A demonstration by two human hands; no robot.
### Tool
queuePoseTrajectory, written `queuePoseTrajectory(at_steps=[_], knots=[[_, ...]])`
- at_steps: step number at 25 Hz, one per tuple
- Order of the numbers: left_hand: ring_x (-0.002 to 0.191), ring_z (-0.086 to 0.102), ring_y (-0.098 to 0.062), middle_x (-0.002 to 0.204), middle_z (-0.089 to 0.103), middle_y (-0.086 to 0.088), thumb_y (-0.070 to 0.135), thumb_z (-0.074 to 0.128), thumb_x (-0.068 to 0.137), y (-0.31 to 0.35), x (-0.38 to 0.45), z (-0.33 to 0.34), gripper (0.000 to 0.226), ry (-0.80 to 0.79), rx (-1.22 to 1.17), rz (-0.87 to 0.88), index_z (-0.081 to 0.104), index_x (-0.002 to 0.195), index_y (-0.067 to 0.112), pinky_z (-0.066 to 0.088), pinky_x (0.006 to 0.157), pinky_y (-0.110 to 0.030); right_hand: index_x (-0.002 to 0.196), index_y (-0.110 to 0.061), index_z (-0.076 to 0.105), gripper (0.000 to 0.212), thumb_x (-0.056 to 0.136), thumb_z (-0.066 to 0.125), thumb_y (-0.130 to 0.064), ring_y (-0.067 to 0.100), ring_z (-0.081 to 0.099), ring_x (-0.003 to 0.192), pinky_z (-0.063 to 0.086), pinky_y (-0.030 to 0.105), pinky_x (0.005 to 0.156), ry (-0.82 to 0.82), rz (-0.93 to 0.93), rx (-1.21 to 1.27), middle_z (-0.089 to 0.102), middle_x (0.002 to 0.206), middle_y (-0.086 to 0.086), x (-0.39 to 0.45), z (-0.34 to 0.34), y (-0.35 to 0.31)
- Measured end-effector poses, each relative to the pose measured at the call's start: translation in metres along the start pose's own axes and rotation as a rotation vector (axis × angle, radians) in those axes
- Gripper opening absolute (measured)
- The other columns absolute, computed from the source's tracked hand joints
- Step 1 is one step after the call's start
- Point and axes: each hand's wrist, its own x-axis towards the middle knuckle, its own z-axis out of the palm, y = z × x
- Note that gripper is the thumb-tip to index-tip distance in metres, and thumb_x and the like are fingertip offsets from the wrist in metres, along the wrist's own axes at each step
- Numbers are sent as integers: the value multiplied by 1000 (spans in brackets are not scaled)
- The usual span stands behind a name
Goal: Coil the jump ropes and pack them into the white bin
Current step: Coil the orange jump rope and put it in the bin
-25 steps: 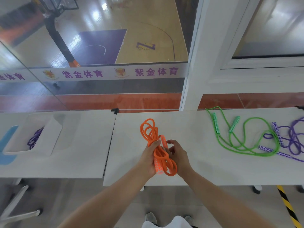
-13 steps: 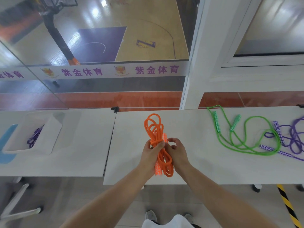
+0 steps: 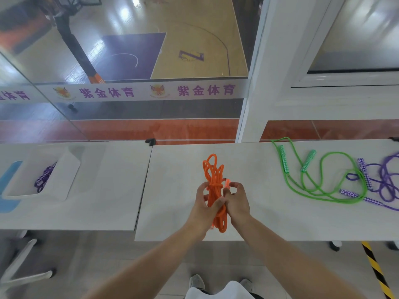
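An orange jump rope (image 3: 212, 175), folded into a long bundle with a wrap round its middle, stands upright over the right table between my hands. My left hand (image 3: 205, 205) grips the bundle from the left, thumb across its lower part. My right hand (image 3: 236, 200) pinches the rope's orange handle end beside the wrap. The white bin (image 3: 64, 173) sits on the left table and holds a coiled purple rope (image 3: 43, 179). A green rope (image 3: 323, 175) and another purple rope (image 3: 386, 182) lie loose at the right.
Two white tables (image 3: 108, 190) meet with a narrow gap left of my hands. A glass wall with a printed band runs behind them. A white pillar (image 3: 254, 83) stands behind the right table. Yellow-black floor tape (image 3: 375, 270) lies at the lower right.
The orange bundle has been stood more upright and a wrap now shows round its middle. My right hand has moved up to the handle end beside that wrap.
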Motion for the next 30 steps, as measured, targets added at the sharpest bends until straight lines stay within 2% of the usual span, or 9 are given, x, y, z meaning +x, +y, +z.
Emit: queuePoseTrajectory(at_steps=[3,7,9,11,13,17,23,28,30], knots=[[84,75,-19,116,60,9,33,69,95,4,3,-4,40,93,52,3,38,120,32,59,59,-27,130,-30,44,29,101,47,-32,18,67,62,56,31,58,-43,42,-63,71,85,3,2,-2,-2],[77,73,-18,100,72,-2,34,60,101,3,3,-1,20,76,240,18,50,94,18,62,70,-30,137,-32,39,38,101,48,-30,19,58,49,46,26,47,-93,42,-162,70,73,9,5,-9,-2],[73,69,-14,98,70,-3,30,51,105,0,-1,0,13,53,257,20,55,98,20,55,64,-19,137,-31,38,38,100,45,-25,19,56,47,46,26,46,-73,9,-190,68,72,8,3,-11,-3],[72,65,-13,94,67,-6,25,45,107,-5,-8,2,11,-2,156,-1,55,105,19,55,63,-19,137,-27,39,38,100,42,-18,20,59,51,45,26,45,-53,-14,-172,66,76,7,3,-14,-6],[76,68,-18,94,69,-9,24,48,106,-10,-14,5,9,-35,77,-42,55,110,18,63,72,-32,135,-23,43,35,101,40,-17,19,65,64,47,27,50,-40,-30,-154,67,89,6,3,-18,-11],[82,73,-26,97,74,-11,25,61,100,-10,-10,5,13,6,-45,-42,60,111,18,63,83,-48,132,-23,47,30,103,43,-20,16,68,80,53,25,64,-39,-141,-224,67,115,4,1,-21,-19],[88,74,-22,110,69,3,33,68,95,-8,-4,5,12,80,119,63,62,101,24,63,77,-28,130,-25,52,27,104,45,-22,22,72,87,62,36,80,-64,-158,-161,67,118,3,4,-23,-16],[101,66,-13,111,59,22,55,70,84,-21,-7,4,18,90,275,211,57,94,49,60,84,-29,126,-16,59,26,104,46,-18,28,72,90,61,49,85,-150,40,109,70,109,8,6,-23,-17],[95,69,-13,105,65,19,46,78,80,-20,-9,3,23,89,216,205,59,93,47,60,79,-27,125,-16,60,25,103,50,-20,28,73,90,61,49,84,-211,85,149,72,106,8,4,-24,-22]])
